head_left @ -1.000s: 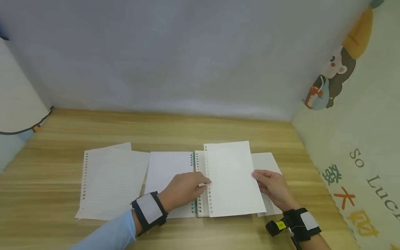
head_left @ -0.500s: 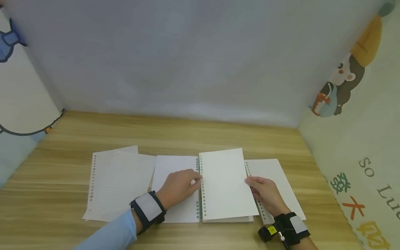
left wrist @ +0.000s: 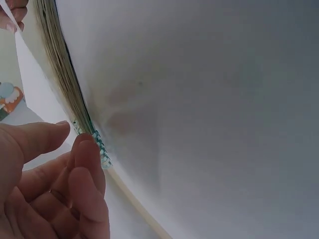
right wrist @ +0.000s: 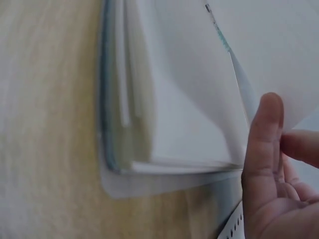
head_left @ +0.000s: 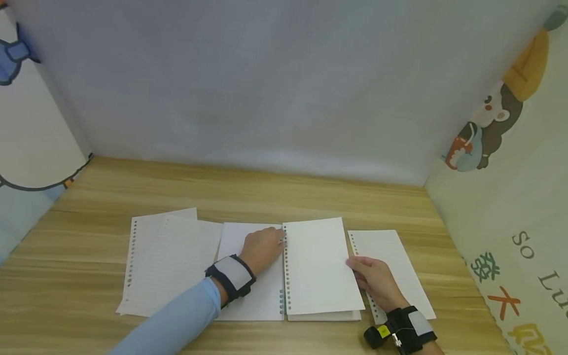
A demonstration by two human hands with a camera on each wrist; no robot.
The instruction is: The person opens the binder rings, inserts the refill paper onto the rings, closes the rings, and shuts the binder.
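Note:
An open ring-bound notebook [head_left: 259, 305] lies mid-table, white pages on either side of its green-tinted binder rings [head_left: 281, 301]. Over its right half lies a punched loose-leaf sheet [head_left: 317, 268], its holes along the rings. My right hand [head_left: 376, 282] pinches this sheet's right edge between thumb and fingers, holding it raised off the pages. My left hand [head_left: 263, 250] is at the upper part of the binding. In the left wrist view, its bent fingers [left wrist: 85, 154] are beside the rings [left wrist: 102, 152], thumb slightly apart from the index finger; nothing is plainly seen gripped there.
Overlapping punched lined sheets [head_left: 177, 264] lie left of the notebook. Another lined sheet [head_left: 390, 261] lies to the right, partly under the right hand. A grey wall stands behind the wooden table [head_left: 248, 180], with a decorated wall [head_left: 510, 207] on the right.
The loose sheet has come left and down onto the notebook's right half, its holes now along the rings. My left hand has slid upward along the binding. The right hand keeps its pinch.

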